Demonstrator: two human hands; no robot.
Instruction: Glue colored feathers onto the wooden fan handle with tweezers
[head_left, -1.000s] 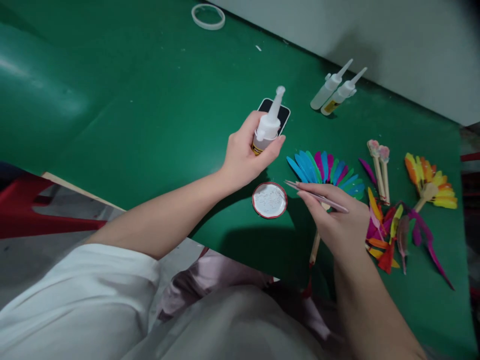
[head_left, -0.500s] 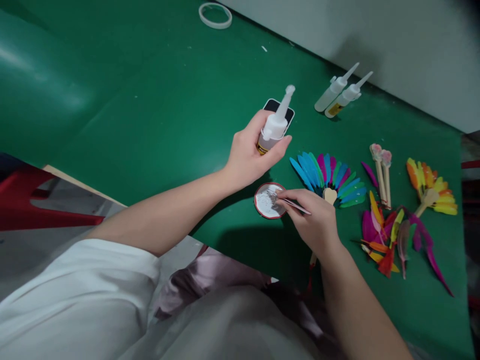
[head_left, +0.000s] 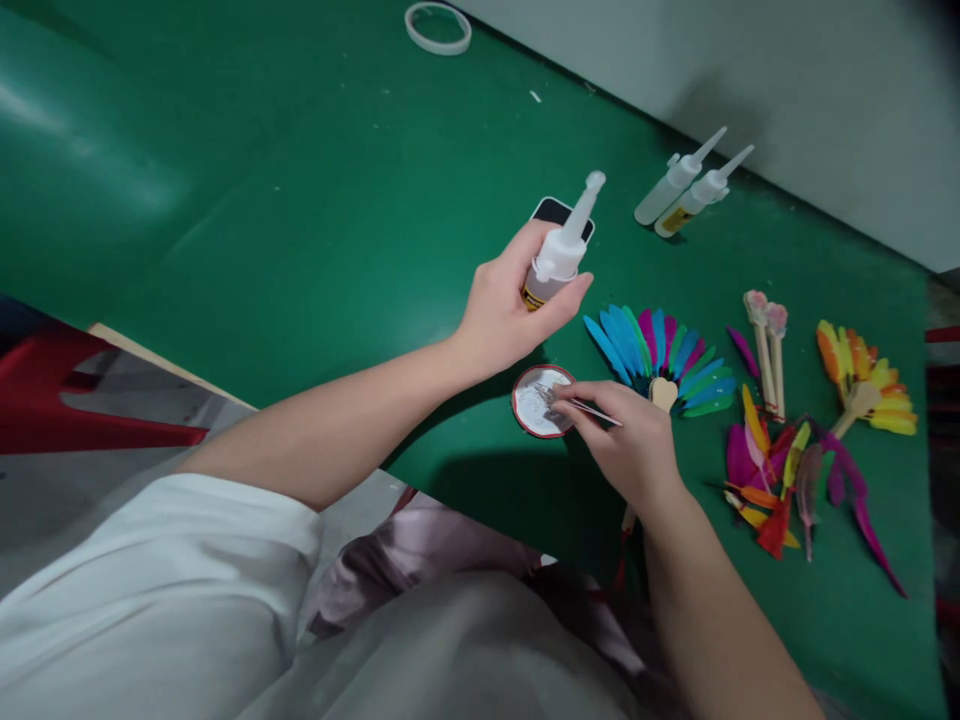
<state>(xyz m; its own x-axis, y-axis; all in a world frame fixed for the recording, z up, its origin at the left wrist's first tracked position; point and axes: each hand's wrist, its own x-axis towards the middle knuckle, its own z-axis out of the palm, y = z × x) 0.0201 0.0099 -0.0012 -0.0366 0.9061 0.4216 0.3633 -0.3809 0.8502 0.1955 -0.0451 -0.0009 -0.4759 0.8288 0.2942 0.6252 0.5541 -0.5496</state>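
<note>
Right hand (head_left: 630, 440) around tweezers (head_left: 598, 412), left hand (head_left: 496, 312) around bottle (head_left: 559, 256) with illegible yellow-black label (head_left: 533, 299).

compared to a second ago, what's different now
The right hand moved left, bringing its tweezers over the red-rimmed dish and uncovering more of the blue fan. Nothing was let go: the left hand still holds the bottle. The two other bottles stayed put.

Table (head_left: 300, 200) lies open leftward; tweezers (head_left: 596, 412) apparently obstruct dish (head_left: 527, 411).
</note>
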